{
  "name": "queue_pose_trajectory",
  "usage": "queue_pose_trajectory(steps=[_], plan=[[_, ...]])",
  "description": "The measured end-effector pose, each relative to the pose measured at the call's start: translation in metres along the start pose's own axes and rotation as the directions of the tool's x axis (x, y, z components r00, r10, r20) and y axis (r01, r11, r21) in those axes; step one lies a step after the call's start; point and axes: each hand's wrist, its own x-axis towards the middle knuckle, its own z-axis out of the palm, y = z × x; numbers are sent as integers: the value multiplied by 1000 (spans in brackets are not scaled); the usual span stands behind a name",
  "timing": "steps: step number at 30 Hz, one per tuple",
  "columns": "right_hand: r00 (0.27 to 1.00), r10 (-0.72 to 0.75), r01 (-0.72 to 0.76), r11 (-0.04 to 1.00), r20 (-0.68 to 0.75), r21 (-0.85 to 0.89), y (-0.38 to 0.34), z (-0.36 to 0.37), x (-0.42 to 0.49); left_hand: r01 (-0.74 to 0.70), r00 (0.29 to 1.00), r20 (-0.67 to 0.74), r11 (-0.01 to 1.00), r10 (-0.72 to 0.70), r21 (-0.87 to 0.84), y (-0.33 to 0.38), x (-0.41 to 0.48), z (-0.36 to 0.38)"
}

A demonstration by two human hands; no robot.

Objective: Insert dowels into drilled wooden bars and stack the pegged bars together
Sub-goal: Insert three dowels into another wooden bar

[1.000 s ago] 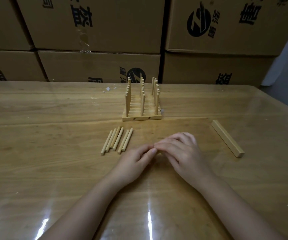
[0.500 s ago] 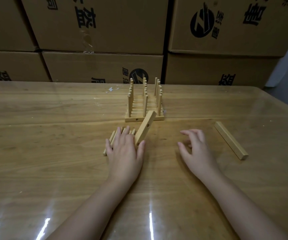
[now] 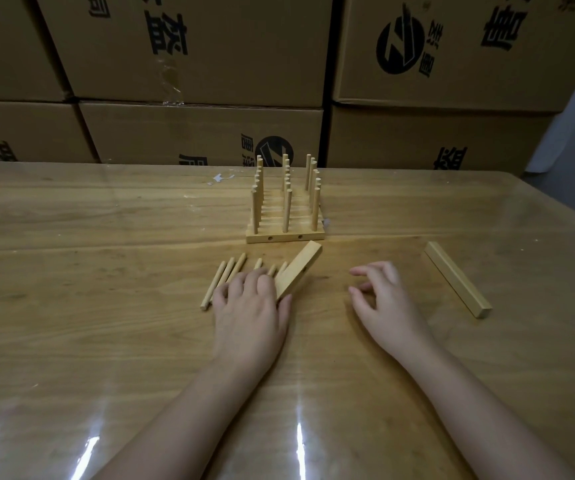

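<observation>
Several pegged bars (image 3: 284, 234) stand packed side by side at the table's middle, each with three upright dowels. My left hand (image 3: 249, 310) holds a drilled wooden bar (image 3: 299, 270) between thumb and fingers, its far end raised toward the pegged bars. The same hand's curled fingers lie over several loose dowels (image 3: 225, 277) on the table. My right hand (image 3: 386, 303) hovers just above the table to the right, fingers loosely bent and holding nothing. Another plain bar (image 3: 455, 283) lies flat further right.
The wooden table (image 3: 106, 306) is covered with a glossy clear sheet. Stacked cardboard boxes (image 3: 192, 64) form a wall right behind the table's far edge. The table's right corner (image 3: 507, 178) is rounded.
A second ago both hands were together in the middle. My left hand has moved left onto the dowels with the bar in it, and my right hand has drawn off to the right.
</observation>
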Motion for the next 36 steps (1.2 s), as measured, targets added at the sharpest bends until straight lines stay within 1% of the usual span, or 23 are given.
queue_pose_trajectory(steps=[3, 5, 7, 8, 12, 14, 18, 20, 24, 26, 28, 29, 30, 31, 32, 34, 36], plan=[[999, -26, 27, 999, 42, -17, -3, -2, 0, 23, 998, 56, 1000, -23, 0, -2, 2, 3], [989, -113, 117, 992, 96, -38, -5, -3, -2, 6, 998, 69, 1000, -5, -17, -3, 2, 4], [966, -205, 219, 973, 160, -75, -8, -3, -4, -42, 998, 52, 998, 44, -50, -3, 2, 4], [955, -228, 249, 964, 190, -96, -8, -3, -5, -77, 996, 41, 995, 80, -70, -2, 2, 5], [939, -219, 270, 947, 264, -175, -8, -1, -4, -216, 972, 49, 958, 229, -191, 0, 2, 5], [926, -227, 286, 943, 300, -171, -9, 0, -4, -245, 961, 59, 934, 268, -262, 0, 1, 4], [880, -301, 379, 911, 368, -162, -9, 3, -5, -275, 942, 88, 898, 322, -344, -1, -1, 4], [873, -332, 413, 893, 358, -180, -9, 3, -7, -258, 943, 102, 890, 316, -377, 0, -1, 3], [894, -374, 426, 879, 245, -212, -10, 4, -8, -225, 952, 110, 896, 286, -382, 0, -2, 2], [898, -380, 428, 871, 221, -242, -11, 4, -7, -200, 958, 107, 886, 267, -418, 0, 0, 2], [909, -375, 411, 880, 182, -240, -11, 4, -7, -154, 964, 114, 857, 239, -492, -1, 2, 1], [927, -348, 371, 907, 140, -199, -11, 2, -8, -116, 967, 129, 834, 218, -540, -2, 3, 1], [953, -291, 300, 946, 86, -122, -11, 0, -8, -74, 970, 145, 806, 194, -588, -3, 5, 0], [976, -214, 214, 977, 32, -9, -11, -2, -8, -35, 973, 155, 774, 171, -632, -5, 6, 0], [991, -131, 132, 983, -12, 130, -10, -5, -8, -8, 977, 155, 742, 150, -670, -6, 6, 0], [998, -7, 29, 925, -58, 378, -9, -9, -5, 18, 985, 132, 700, 110, -714, -9, 6, 0], [996, 52, -7, 855, -71, 519, -8, -13, -2, 31, 990, 116, 689, 78, -724, -9, 7, 0]])
